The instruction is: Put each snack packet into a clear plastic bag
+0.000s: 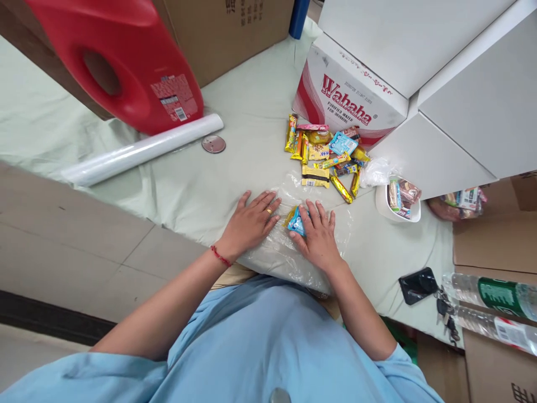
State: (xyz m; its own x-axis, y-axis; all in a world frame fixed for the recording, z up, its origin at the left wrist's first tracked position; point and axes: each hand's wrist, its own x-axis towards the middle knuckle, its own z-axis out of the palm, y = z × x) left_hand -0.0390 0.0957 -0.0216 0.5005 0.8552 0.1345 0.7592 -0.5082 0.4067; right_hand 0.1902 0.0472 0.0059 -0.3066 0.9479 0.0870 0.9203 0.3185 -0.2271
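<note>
A sheet or bag of clear plastic (pixel 277 252) lies spread on the pale green cloth in front of me. On its left side my left hand (pixel 254 220) rests flat, palm down, fingers stretched out. A blue snack packet (pixel 296 222) lies on the plastic, with a yellow wrapper (pixel 289 215) partly showing beside it. My right hand (pixel 318 235) lies over the packet's right edge, fingers extended and slightly apart, the thumb near its lower edge. Beyond my hands sits a pile of wrapped snacks (pixel 331 154), with yellow, blue and pink wrappers.
Against the white cabinet (pixel 453 145) stands a Wahaha carton (pixel 348 95). A white tub (pixel 397 207) holds packets; crumpled plastic (pixel 375 172) lies nearby. At left are a red jug (pixel 138 61), a plastic film roll (pixel 146 151) and a round lid (pixel 213 144). A phone (pixel 418 285) and bottles (pixel 499 294) lie right.
</note>
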